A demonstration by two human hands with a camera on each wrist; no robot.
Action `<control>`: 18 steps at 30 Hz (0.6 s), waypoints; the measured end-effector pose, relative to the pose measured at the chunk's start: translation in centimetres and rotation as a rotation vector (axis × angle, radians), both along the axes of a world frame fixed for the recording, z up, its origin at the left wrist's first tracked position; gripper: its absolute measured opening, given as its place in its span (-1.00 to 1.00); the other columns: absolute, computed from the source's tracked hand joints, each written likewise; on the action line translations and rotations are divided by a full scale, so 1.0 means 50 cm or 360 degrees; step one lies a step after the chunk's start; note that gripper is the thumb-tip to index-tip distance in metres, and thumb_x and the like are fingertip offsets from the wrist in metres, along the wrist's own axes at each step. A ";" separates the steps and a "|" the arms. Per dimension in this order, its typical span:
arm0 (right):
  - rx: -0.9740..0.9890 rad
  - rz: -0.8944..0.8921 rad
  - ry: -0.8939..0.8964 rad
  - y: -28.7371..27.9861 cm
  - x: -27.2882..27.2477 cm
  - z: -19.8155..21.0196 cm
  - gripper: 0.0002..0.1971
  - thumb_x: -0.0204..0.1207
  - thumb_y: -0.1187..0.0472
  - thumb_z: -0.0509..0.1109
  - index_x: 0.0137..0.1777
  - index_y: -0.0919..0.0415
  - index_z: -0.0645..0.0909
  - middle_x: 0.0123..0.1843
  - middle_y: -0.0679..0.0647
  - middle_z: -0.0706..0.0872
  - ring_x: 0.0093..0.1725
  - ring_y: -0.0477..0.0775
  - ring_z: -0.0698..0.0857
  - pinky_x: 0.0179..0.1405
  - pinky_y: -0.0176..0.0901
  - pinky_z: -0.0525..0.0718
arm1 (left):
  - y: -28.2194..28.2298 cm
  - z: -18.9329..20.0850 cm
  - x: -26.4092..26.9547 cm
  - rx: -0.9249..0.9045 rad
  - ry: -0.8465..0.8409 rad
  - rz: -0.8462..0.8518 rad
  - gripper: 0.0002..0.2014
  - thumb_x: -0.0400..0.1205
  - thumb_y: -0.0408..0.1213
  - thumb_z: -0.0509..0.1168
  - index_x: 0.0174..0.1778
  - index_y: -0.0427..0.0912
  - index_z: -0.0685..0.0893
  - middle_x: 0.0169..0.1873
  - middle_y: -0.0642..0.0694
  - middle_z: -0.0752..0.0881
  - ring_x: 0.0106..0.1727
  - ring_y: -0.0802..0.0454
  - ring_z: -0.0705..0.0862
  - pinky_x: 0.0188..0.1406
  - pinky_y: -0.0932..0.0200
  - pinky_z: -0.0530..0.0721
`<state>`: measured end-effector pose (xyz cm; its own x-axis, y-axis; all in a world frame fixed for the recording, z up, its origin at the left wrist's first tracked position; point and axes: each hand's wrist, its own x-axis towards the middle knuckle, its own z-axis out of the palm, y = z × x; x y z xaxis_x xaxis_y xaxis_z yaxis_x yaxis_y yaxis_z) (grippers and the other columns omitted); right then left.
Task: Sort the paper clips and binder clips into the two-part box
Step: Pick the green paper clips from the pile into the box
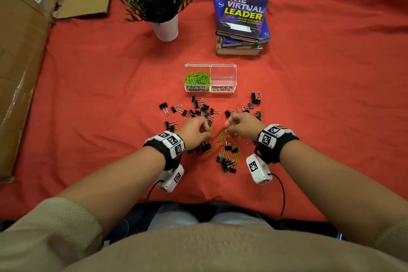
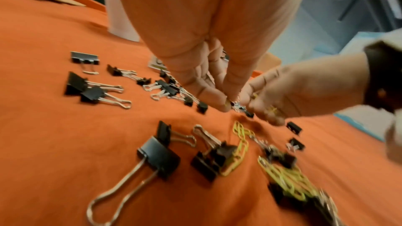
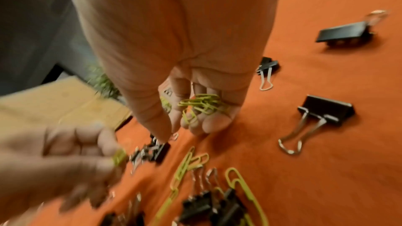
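The clear two-part box [image 1: 210,66] stands mid-table; its left half, labelled PAPER CLIPS, holds green paper clips [image 1: 197,77], and its right half, labelled BINDER CLIPS, looks empty. Black binder clips [image 1: 199,108] and loose green paper clips [image 1: 223,134] lie scattered in front of it. My left hand [image 1: 196,130] pinches a green paper clip [image 3: 118,157] between thumb and fingers. My right hand [image 1: 240,123] cups a bunch of green paper clips [image 3: 203,104] in its curled fingers. Both hands hover close together just above the pile.
A potted green plant [image 1: 164,26] and a stack of books [image 1: 241,22] stand behind the box. Flattened cardboard [image 1: 24,46] covers the left side. The red cloth [image 1: 331,95] spreads to the right. More binder clips [image 1: 256,98] lie near the box's right front.
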<state>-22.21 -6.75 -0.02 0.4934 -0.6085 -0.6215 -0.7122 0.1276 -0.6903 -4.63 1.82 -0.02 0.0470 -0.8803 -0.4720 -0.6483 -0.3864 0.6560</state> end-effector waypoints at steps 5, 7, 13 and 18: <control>-0.0495 0.0632 0.0226 0.016 0.017 -0.013 -0.80 0.41 0.25 0.50 0.02 0.17 0.63 -0.32 -0.19 0.47 -0.34 -0.19 0.48 -0.45 -0.39 0.33 | -0.008 0.010 0.025 0.0014 0.0426 0.0181 -0.80 0.57 -0.47 0.37 0.02 -0.15 0.60 -0.33 0.01 0.57 -0.30 0.03 0.61 -0.25 0.22 0.65; -0.0590 0.0726 0.0264 0.024 0.014 -0.024 -0.83 0.45 0.27 0.47 0.02 0.23 0.62 -0.25 -0.12 0.47 -0.29 -0.14 0.47 -0.41 -0.40 0.32 | -0.010 0.012 0.026 0.0005 0.0510 0.0192 -0.69 0.58 -0.52 0.34 0.22 -0.18 0.62 -0.35 0.03 0.54 -0.36 0.10 0.61 -0.36 0.34 0.60; -0.0744 0.0917 0.0452 0.054 0.007 -0.041 -0.79 0.60 0.23 0.28 0.12 0.35 0.56 0.14 0.23 0.58 0.15 0.19 0.57 0.14 -0.04 0.55 | -0.012 0.001 -0.006 0.0272 0.0568 0.0379 -0.70 0.62 -0.57 0.03 -0.23 -0.16 0.58 -0.41 -0.07 0.51 -0.47 0.08 0.49 -0.57 0.30 0.52; -0.0780 0.0924 0.0518 0.060 0.011 -0.038 -0.76 0.59 0.28 0.21 0.18 0.38 0.53 0.17 0.30 0.63 0.19 0.29 0.60 0.14 0.02 0.54 | 0.006 -0.013 -0.032 0.0209 -0.0053 -0.0048 -0.89 0.66 -0.25 0.18 -0.16 -0.15 0.52 -0.31 -0.07 0.58 -0.30 0.00 0.52 -0.34 0.16 0.40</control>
<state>-21.68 -3.73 -1.93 0.6538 -0.5514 -0.5182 -0.7460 -0.5842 -0.3197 -6.25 2.14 -0.67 0.0390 -0.8122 -0.5821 -0.6816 -0.4476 0.5789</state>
